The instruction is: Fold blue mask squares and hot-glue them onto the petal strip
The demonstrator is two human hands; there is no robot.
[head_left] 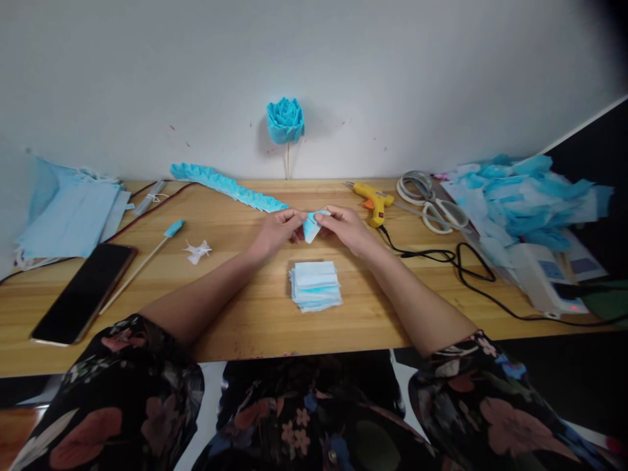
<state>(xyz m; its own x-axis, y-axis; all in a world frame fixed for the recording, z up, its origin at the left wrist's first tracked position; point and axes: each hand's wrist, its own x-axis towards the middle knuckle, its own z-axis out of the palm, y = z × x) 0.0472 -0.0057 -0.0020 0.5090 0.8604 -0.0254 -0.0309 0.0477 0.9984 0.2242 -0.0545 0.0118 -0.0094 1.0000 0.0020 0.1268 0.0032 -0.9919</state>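
Between my two hands is a small piece of blue and white mask fabric (311,227), folded to a point at its lower end. My left hand (280,229) pinches its left corner, and my right hand (344,229) pinches the right corner. Just below them on the table lies a stack of cut fabric squares (315,286). A row of overlapping folded blue petals (226,185) runs from the back left up to my left hand. Behind, a blue fabric rose (286,122) on a thin stick stands against the wall.
Left: face masks (73,212), a phone (83,294), a stick with a blue tip (140,271) and a white scrap (197,251). Right: a yellow glue gun (373,201) with black cord, scissors (441,216), tape (415,188), blue scraps (530,196) and a power strip (542,278).
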